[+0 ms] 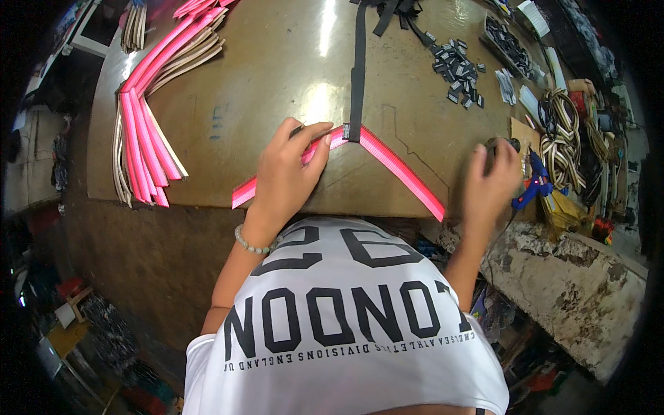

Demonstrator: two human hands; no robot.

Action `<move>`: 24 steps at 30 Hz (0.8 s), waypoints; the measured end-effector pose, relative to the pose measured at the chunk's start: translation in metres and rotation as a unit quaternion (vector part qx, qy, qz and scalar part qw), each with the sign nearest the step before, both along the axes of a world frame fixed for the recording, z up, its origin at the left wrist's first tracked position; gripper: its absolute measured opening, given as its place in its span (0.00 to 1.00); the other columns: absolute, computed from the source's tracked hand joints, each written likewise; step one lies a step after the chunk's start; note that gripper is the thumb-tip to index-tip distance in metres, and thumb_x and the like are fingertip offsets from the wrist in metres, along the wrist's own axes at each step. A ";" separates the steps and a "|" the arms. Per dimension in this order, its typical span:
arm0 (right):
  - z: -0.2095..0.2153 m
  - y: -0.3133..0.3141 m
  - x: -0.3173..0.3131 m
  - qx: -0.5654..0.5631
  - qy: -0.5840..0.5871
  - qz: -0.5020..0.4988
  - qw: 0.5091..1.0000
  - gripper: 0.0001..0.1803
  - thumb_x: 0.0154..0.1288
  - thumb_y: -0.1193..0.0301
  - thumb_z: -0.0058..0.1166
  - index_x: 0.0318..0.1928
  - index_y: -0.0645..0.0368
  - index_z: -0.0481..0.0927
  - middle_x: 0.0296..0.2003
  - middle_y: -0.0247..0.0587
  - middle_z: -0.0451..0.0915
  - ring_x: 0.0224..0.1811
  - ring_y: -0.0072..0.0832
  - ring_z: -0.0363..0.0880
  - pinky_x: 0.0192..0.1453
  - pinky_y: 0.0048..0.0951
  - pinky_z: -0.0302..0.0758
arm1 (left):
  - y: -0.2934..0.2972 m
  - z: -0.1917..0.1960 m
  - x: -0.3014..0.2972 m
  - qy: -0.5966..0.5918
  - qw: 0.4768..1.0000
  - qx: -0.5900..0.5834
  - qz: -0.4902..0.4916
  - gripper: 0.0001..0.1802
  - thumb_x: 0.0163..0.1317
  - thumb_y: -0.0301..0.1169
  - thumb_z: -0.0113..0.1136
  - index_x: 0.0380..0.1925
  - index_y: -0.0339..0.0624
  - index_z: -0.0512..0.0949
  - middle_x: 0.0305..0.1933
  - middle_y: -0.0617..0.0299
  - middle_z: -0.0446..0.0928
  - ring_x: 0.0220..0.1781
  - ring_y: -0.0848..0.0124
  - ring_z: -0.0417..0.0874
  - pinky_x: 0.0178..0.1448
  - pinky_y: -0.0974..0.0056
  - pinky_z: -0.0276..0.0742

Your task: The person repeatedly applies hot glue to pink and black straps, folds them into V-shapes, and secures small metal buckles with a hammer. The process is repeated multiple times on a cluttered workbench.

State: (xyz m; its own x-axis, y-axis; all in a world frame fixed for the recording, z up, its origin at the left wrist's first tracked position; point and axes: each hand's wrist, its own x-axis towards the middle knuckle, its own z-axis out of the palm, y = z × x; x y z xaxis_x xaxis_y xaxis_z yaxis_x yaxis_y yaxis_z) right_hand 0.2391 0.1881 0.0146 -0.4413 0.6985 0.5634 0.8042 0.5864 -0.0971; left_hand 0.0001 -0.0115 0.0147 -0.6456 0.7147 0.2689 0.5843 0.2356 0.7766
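A pink ribbed strip (401, 168) lies bent in a wide inverted V near the table's front edge. At its peak, a black strap (357, 90) overlaps it, beside a small black label (346, 131). My left hand (287, 166) grips the strip's left half between thumb and index finger, close to the label. Something small and dark shows between its fingers. My right hand (491, 176), blurred, is curled around a dark object (503, 145) that I cannot make out, right of the strip. A blue glue gun (534, 181) lies just beyond that hand.
Pink strips (142, 138) and beige strips (169, 72) are stacked at the left. Loose black labels (458, 69) lie at the back right, near a tray of black pieces (508, 45). Coiled cords (560, 138) crowd the right edge. Black straps (394, 10) bunch at the far edge.
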 end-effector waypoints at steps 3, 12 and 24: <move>0.001 0.020 0.043 -0.109 -0.095 -0.176 0.974 0.27 0.72 0.53 0.51 0.55 0.65 0.77 0.47 0.58 0.78 0.51 0.50 0.76 0.56 0.46 0.71 | 0.000 -0.005 -0.001 0.037 0.998 -0.048 -0.019 0.10 0.61 0.29 0.65 0.42 0.43 0.85 0.28 0.58 0.71 0.25 0.67 0.75 0.32 0.65 0.71; 0.038 -0.079 -0.078 -0.366 0.011 0.208 0.907 0.12 0.72 0.66 0.51 0.39 0.65 0.71 0.27 0.66 0.78 0.31 0.65 0.78 0.33 0.56 0.73 | -0.003 -0.017 -0.001 0.062 0.998 -0.022 -0.019 0.09 0.60 0.30 0.67 0.40 0.41 0.85 0.28 0.57 0.72 0.24 0.65 0.75 0.30 0.63 0.71; 0.026 -0.087 -0.060 -0.407 0.033 0.138 0.902 0.20 0.74 0.58 0.50 0.43 0.67 0.76 0.30 0.66 0.79 0.35 0.65 0.79 0.37 0.54 0.75 | -0.004 -0.013 -0.001 0.086 0.994 -0.033 -0.051 0.14 0.58 0.35 0.68 0.42 0.41 0.83 0.30 0.56 0.73 0.27 0.61 0.76 0.33 0.60 0.73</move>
